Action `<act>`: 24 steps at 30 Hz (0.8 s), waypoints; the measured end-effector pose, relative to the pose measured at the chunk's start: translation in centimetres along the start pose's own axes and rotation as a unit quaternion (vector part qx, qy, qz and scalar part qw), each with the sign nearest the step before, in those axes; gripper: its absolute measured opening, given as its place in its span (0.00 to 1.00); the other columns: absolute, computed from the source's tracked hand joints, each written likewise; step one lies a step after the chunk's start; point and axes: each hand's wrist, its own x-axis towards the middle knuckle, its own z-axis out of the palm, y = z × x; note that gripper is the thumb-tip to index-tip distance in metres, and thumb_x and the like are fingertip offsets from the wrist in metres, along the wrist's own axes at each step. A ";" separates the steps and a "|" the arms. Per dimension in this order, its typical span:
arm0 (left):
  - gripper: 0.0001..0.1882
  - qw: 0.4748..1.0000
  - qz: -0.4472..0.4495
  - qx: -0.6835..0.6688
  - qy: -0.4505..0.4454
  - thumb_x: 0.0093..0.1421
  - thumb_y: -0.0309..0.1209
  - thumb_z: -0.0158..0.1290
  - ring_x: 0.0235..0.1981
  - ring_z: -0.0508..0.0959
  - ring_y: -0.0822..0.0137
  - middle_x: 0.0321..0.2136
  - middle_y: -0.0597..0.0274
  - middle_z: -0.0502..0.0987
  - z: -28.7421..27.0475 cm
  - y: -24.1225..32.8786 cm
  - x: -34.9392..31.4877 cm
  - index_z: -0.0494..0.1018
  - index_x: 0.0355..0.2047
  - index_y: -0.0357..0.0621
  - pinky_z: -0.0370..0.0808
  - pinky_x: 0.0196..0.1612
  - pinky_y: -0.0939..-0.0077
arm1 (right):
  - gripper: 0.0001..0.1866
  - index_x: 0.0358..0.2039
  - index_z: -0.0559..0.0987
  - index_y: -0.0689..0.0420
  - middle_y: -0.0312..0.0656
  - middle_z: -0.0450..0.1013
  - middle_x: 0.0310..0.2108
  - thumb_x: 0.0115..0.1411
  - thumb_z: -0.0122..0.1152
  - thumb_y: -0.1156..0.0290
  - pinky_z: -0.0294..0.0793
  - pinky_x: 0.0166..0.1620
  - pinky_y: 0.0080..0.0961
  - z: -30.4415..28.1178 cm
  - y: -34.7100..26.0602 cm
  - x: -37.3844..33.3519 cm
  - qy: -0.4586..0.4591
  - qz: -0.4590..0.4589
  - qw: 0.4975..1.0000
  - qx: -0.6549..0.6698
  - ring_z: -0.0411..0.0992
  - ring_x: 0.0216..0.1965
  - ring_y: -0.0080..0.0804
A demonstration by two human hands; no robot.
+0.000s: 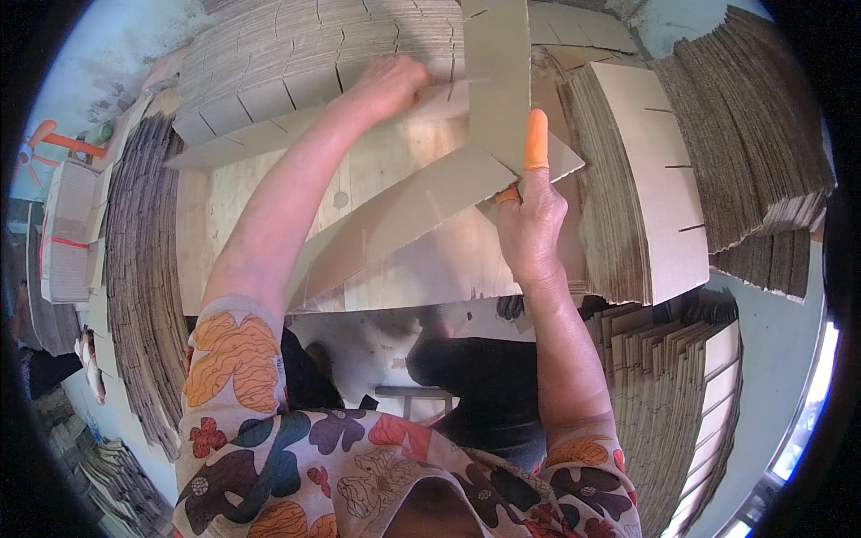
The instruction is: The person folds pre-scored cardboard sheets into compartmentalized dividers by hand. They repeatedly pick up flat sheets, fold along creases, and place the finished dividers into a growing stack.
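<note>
My left hand (392, 85) is closed, its fingers curled over the upper edge of a long slotted cardboard strip (269, 134) along the table's far side. Orange rubber finger covers sit on the index finger and thumb of my right hand (534, 220). That hand pinches cardboard strips where they meet; its index finger points away from me. One upright strip (498, 76) runs from there to the top of the view. Another strip (404, 206) slants down to the left across the wooden table (235, 206). The exact grip of my left fingertips is hidden.
A wide stack of slotted cardboard (305, 54) lines the back. More stacks stand on the right (659, 179), farther right (753, 134) and left (143, 269). Slotted pieces (664, 394) are piled at lower right. An orange fan (45, 143) is at far left.
</note>
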 end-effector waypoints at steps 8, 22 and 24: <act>0.04 0.996 0.036 -0.042 0.069 0.50 0.24 0.52 0.30 0.77 0.49 0.23 0.50 0.76 -2.9 4.0 -1.0 0.75 0.27 0.43 0.74 0.31 0.54 | 0.48 0.67 0.47 0.49 0.50 0.73 0.32 0.47 0.55 0.88 0.76 0.34 0.33 -0.3 0.4 -0.3 -0.046 -0.024 0.998 -0.037 0.74 0.28 0.43; 0.01 0.987 0.065 -0.100 0.107 0.47 0.20 0.50 0.27 0.74 0.50 0.19 0.48 0.71 -4.6 6.1 -3.7 0.69 0.21 0.36 0.71 0.30 0.57 | 0.48 0.66 0.51 0.48 0.45 0.72 0.25 0.44 0.55 0.89 0.74 0.32 0.26 0.6 1.7 -1.1 -0.046 -0.042 0.993 -0.098 0.70 0.23 0.36; 0.03 0.990 0.076 -0.092 0.076 0.50 0.23 0.52 0.26 0.75 0.53 0.20 0.50 0.73 -5.5 7.6 -4.3 0.71 0.24 0.36 0.72 0.30 0.61 | 0.46 0.66 0.52 0.52 0.47 0.72 0.24 0.45 0.53 0.88 0.74 0.31 0.28 0.6 1.4 -1.1 -0.060 -0.021 0.991 -0.114 0.71 0.23 0.38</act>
